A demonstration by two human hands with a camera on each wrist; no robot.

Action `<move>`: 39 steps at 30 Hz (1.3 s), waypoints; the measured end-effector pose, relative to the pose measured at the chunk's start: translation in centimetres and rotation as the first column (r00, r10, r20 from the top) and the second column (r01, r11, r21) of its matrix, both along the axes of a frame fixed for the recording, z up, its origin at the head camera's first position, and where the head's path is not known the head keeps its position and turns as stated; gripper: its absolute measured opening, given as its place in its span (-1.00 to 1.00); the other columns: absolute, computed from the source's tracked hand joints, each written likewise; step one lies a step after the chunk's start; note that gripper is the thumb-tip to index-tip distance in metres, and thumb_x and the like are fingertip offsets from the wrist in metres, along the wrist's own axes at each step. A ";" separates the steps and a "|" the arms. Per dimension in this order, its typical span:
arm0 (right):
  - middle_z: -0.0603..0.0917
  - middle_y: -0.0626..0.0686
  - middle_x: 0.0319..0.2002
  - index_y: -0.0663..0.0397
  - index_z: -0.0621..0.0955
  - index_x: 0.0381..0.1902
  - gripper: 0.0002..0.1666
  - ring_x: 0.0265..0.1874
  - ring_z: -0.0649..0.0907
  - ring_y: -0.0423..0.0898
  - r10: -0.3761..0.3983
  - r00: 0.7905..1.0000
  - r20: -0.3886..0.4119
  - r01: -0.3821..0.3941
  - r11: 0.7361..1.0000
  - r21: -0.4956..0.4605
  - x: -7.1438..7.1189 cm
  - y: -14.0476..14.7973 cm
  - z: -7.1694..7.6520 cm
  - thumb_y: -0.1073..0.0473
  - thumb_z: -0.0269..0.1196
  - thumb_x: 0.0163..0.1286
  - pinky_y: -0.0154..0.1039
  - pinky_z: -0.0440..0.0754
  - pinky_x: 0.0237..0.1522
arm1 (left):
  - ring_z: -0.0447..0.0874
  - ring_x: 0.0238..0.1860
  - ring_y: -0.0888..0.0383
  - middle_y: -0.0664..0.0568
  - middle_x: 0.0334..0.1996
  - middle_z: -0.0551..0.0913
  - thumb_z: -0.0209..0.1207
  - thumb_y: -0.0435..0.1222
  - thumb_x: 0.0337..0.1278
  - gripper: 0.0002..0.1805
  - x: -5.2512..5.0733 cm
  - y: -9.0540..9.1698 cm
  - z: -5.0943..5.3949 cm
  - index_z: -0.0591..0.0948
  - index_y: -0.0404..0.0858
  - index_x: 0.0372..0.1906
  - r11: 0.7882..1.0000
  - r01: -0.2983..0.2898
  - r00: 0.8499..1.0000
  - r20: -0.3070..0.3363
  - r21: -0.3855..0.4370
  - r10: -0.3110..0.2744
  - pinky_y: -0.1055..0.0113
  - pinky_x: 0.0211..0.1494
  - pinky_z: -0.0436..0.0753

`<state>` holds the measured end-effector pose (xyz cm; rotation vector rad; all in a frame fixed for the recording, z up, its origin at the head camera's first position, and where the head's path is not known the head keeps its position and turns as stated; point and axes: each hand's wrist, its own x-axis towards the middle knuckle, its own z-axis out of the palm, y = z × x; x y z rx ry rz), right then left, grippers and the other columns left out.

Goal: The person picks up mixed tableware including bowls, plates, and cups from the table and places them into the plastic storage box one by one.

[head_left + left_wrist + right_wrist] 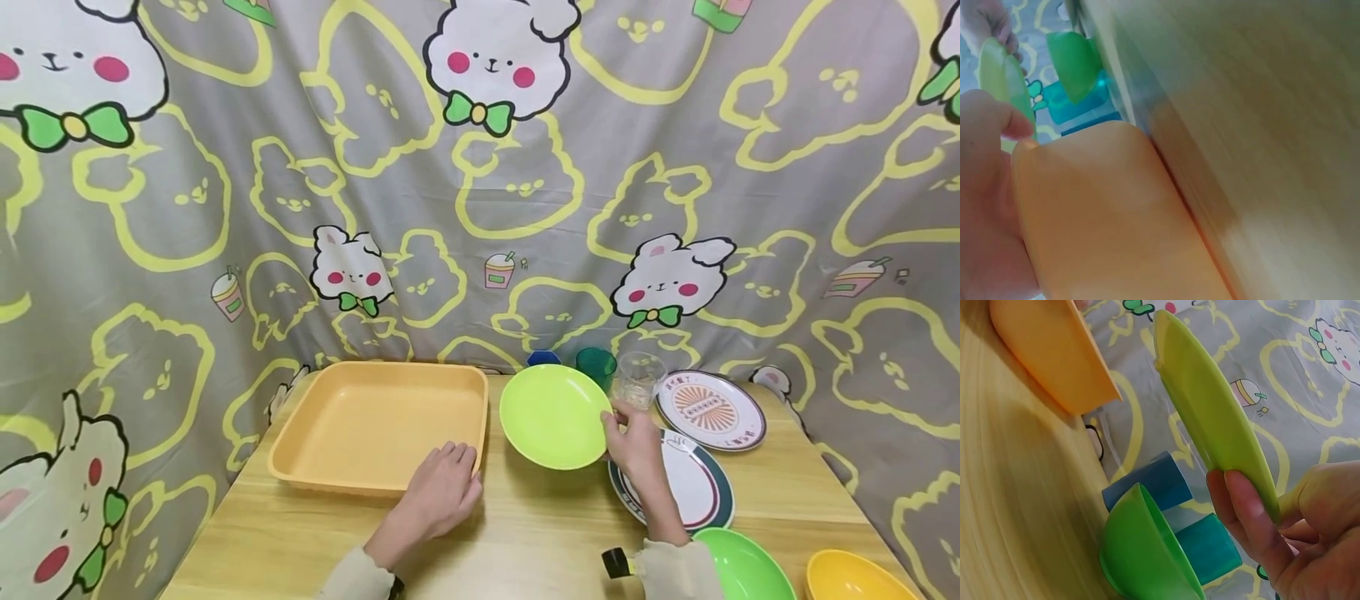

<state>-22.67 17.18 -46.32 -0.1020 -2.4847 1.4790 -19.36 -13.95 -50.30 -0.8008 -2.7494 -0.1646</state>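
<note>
At the near right corner of a light orange rectangular tray (360,427), my left hand (442,492) grips the rim. The left wrist view shows the thumb bent over that edge beside the tray's outer wall (1110,206). My right hand (637,446) pinches the right edge of a lime green plate (555,417). That plate is held above the table, right of the tray, and appears tilted in the right wrist view. Behind it stands a green bowl (1147,550), which the plate hides in the head view.
Along the back are a blue cup (543,357), a teal cup (596,367) and a clear cup (641,371). Right of them lie a sunburst plate (711,410) and a dark-rimmed white plate (697,483). Another green bowl (746,567) and a yellow bowl (855,581) sit front right.
</note>
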 end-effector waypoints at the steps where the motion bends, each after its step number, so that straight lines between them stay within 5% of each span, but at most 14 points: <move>1: 0.66 0.53 -0.04 0.50 0.52 0.27 -0.52 -0.66 0.72 0.00 -0.003 1.000 -0.007 0.003 1.000 -0.003 0.0 0.0 0.0 0.30 0.13 0.49 -0.17 0.73 -0.65 | 0.30 -0.39 0.19 0.18 -0.47 0.35 0.02 -0.17 0.40 -0.83 -0.1 0.0 0.0 0.45 -0.12 -0.35 1.000 0.003 1.000 0.008 0.013 -0.003 0.37 -0.33 0.41; 7: 0.67 0.52 -0.08 0.50 0.53 0.26 -0.54 -0.71 0.71 0.04 0.004 1.000 -0.028 -0.005 0.999 -0.052 0.0 -0.4 -0.2 0.34 0.14 0.48 -0.01 0.75 -0.61 | 0.36 -0.36 0.20 0.17 -0.43 0.43 0.00 -0.16 0.46 -0.83 -0.5 -0.2 0.7 0.51 -0.14 -0.24 0.991 -0.014 0.999 0.048 0.135 0.008 0.36 -0.29 0.47; 11: 0.67 0.51 -0.07 0.48 0.53 0.27 -0.54 -0.71 0.72 0.12 0.002 1.000 -0.025 -0.003 0.998 -0.067 -0.1 -0.5 -0.2 0.33 0.13 0.49 0.01 0.75 -0.62 | 0.45 -0.28 0.18 0.13 -0.31 0.53 -0.04 -0.16 0.56 -0.77 -1.2 0.3 1.7 0.55 -0.19 -0.03 0.954 -0.047 0.996 0.085 0.296 0.023 0.30 -0.21 0.56; 17: 0.67 0.50 -0.05 0.45 0.52 0.30 -0.54 -0.71 0.70 -0.04 -0.004 1.000 -0.018 0.003 0.998 -0.064 -0.2 -0.8 0.1 0.32 0.12 0.52 -0.03 0.75 -0.62 | 0.45 -0.27 0.22 0.18 -0.30 0.48 -0.12 -0.08 0.65 -0.65 -2.4 1.9 3.3 0.50 -0.22 0.15 0.858 -0.055 0.990 0.138 0.511 -0.018 0.33 -0.21 0.54; 22: 0.67 0.50 -0.04 0.44 0.51 0.31 -0.53 -0.73 0.69 -0.06 -0.007 1.000 -0.017 0.006 0.997 -0.078 0.0 -0.9 0.0 0.31 0.11 0.52 -0.12 0.72 -0.68 | 0.56 -0.17 0.14 0.03 -0.15 0.58 -0.10 -0.13 0.65 -0.55 -3.2 2.6 3.8 0.41 -0.35 0.36 0.790 -0.038 0.978 0.186 0.612 -0.097 0.29 -0.16 0.62; 27: 0.68 0.50 -0.06 0.44 0.53 0.29 -0.54 -0.74 0.69 0.01 -0.018 0.999 -0.045 0.014 0.997 -0.076 0.0 -1.1 -0.2 0.32 0.11 0.52 -0.01 0.72 -0.67 | 0.61 0.10 -0.05 -0.17 0.10 0.59 -0.07 -0.15 0.64 -0.46 -3.6 3.0 4.0 0.27 -0.34 0.50 0.710 -0.068 0.948 0.268 0.701 -0.174 0.12 0.04 0.71; 32: 0.70 0.48 -0.10 0.41 0.56 0.27 -0.56 -0.75 0.69 0.14 -0.028 0.998 -0.062 0.024 0.998 -0.060 0.1 -1.2 -0.3 0.33 0.13 0.50 -0.02 0.70 -0.71 | 0.55 0.23 -0.21 -0.32 0.23 0.50 -0.07 -0.19 0.65 -0.43 -3.8 3.7 4.1 0.19 -0.33 0.56 0.588 -0.122 0.907 0.331 0.800 -0.261 0.05 0.04 0.75; 39: 0.69 0.48 -0.07 0.42 0.55 0.28 -0.55 -0.82 0.64 -0.06 -0.015 0.997 -0.075 0.012 0.999 -0.041 0.1 -1.5 -0.1 0.33 0.14 0.50 -0.25 0.63 -0.78 | 0.67 -0.07 -0.03 -0.31 0.19 0.52 -0.09 -0.32 0.63 -0.47 -4.1 4.6 4.4 0.20 -0.33 0.55 0.488 -0.154 0.894 0.332 0.859 -0.302 0.33 -0.30 0.74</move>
